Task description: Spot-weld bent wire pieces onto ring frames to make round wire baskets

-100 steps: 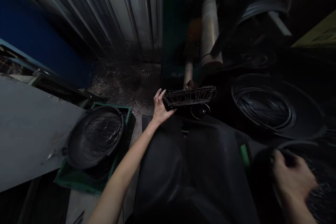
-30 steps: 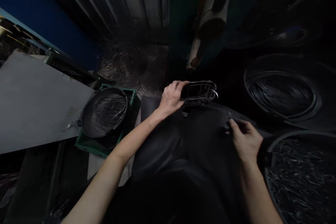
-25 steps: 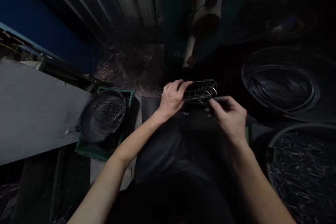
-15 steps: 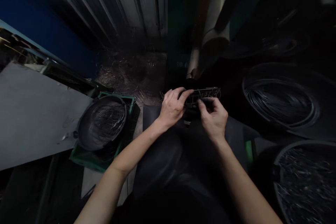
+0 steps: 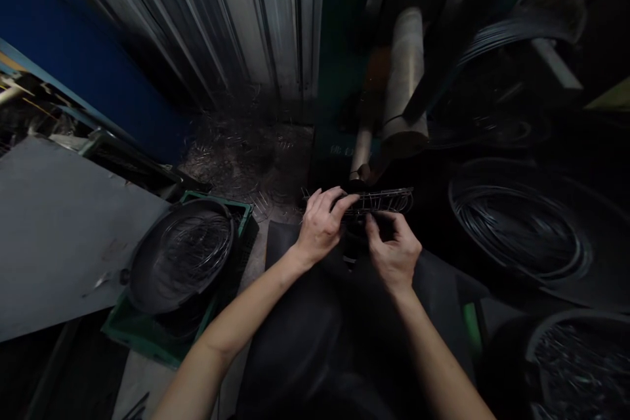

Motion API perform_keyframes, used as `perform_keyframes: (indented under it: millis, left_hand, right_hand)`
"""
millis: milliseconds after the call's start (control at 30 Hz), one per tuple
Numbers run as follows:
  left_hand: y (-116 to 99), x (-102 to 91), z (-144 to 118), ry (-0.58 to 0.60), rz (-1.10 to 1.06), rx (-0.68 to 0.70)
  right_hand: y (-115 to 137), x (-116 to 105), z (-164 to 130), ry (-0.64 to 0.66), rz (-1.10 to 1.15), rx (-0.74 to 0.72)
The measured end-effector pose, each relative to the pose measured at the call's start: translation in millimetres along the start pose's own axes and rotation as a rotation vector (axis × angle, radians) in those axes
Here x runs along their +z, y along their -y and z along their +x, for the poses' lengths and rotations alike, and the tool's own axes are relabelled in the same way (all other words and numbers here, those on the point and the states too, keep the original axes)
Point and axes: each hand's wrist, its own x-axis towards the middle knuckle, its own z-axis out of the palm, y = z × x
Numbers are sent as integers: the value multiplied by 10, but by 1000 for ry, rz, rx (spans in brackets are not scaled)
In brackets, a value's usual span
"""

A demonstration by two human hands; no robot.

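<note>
A wire rack or basket-like frame (image 5: 386, 201) made of thin metal rods lies across the middle of the head view, just beyond my knees. My left hand (image 5: 322, 220) is closed over its left part, thumb and fingers curled round the wires. Close to the frame's near edge, my right hand (image 5: 394, 246) pinches thumb to forefinger; whatever is between the fingertips is too small and dark to make out. Above the frame, the machine's thick metal cylinder (image 5: 406, 72) and a thinner rod (image 5: 361, 151) point down toward it.
A black basin (image 5: 140, 275) of wire pieces sits in a green crate (image 5: 132, 338) at left, beside a grey panel (image 5: 63, 243). On the right are a tub (image 5: 455, 210) with wire rings and a bucket (image 5: 534, 348) of small metal parts. Wire scraps (image 5: 236, 157) litter the floor ahead.
The whole scene sits lower in the picture, as the head view has tilted up. Both hands stay at the wire frame in nearly the same pose.
</note>
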Motion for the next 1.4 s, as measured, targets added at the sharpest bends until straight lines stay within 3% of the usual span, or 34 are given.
perform_keyframes:
  millis: [600,1167,1300,1400]
  left_hand:
    - [165,130,184,-105,24,78]
    - [269,186,266,-39,47,102]
    - [255,185,232,-17,49,110]
    - [294,204,109,-58,16,107]
  right_hand:
    - [-125,149,158,-73,-26,-98]
    - [-214,258,150,-66,-16,-76]
    - [-191,79,15,-55,-29,-96]
    - [-260,-380,-242,-100,-65,14]
